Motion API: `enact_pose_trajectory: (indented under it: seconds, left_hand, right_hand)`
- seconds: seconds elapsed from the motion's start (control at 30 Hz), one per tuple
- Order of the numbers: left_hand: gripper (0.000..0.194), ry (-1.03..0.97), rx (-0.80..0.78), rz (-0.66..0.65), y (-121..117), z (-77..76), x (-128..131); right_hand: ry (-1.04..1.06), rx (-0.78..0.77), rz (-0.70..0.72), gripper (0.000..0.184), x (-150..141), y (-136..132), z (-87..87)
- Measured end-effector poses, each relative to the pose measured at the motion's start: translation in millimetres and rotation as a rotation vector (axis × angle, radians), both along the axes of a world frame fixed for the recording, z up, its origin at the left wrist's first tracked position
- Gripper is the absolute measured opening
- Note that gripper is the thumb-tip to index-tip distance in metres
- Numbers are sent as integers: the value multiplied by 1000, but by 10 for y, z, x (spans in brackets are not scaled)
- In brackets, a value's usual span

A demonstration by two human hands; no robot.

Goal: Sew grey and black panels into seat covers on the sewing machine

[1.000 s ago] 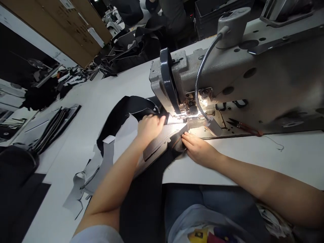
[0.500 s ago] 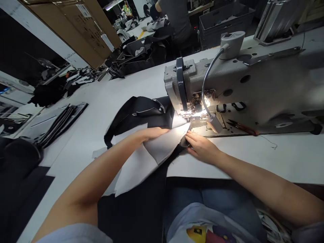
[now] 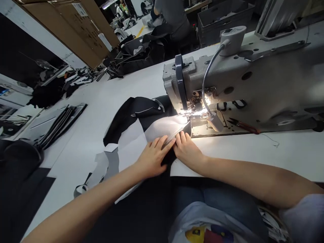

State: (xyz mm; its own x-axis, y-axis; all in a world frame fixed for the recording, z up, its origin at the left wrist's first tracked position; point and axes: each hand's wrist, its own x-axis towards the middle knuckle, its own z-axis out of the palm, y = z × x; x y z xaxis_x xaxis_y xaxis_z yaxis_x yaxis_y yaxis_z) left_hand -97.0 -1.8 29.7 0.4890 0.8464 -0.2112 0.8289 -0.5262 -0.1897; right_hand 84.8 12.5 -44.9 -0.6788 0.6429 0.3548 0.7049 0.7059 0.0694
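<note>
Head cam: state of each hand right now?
Left hand: open, fingers flat on the gray fabric panel, not gripping.
Right hand: open, fingertips resting on the panel's edge, no visible grip.

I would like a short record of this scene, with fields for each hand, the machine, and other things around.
Place: white sewing table in a workshop
Left hand: fingers spread on a grey textured fabric panel
Right hand: resting on the panel's near edge, beside the left hand
Under the panel: black fabric piece
Machine: industrial sewing machine, lit near the needle, close to the panel's far end
Beside machine: thread snips with red handles
Beyond: co-worker, seated
</note>
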Motion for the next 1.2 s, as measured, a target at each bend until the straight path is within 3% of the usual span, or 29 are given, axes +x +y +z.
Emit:
enact_pose_trajectory:
  seconds: [0.1,0.2,0.3,0.37,0.43,0.53,0.67,0.8,0.9,0.97,1.07,1.2]
  left_hand:
    - [90,159,-199,192,55,47,-104]
    - [89,191,-247,291,347,221,-184]
    - [78,265,24,199,614,299,-157]
    - [65,253,269,70,713,255,-140]
    - [55,156,418,-74,772,178,-188]
    - [51,38,499,-239,849,102,-381]
    - [53,109,577,-405,934,82,-581]
    - [48,128,628,-423,930,-6,-547]
    - [43,81,640,-354,881,-91,-481]
    - [40,86,575,-273,855,-97,-418]
    - [39,43,329,-107,830,31,-267]
    - [65,-149,-134,36,786,349,-100]
  right_hand:
    - [-58,-171,-104,43,-179,55,47]
    - [-93,-255,-136,51,-173,210,107]
    - [-105,-305,-142,55,-45,409,178]
    - [-72,-356,-110,54,60,506,220]
    - [-8,-432,-64,54,154,518,251]
    - [75,-502,74,59,250,349,262]
    - [104,-536,326,64,307,65,160]
    - [131,-501,430,65,357,36,-21]
    - [140,-391,362,67,379,78,-104]
    - [130,-366,252,79,382,113,-127]
    - [64,-361,158,91,393,206,-133]
    - [59,-384,231,65,455,316,-79]
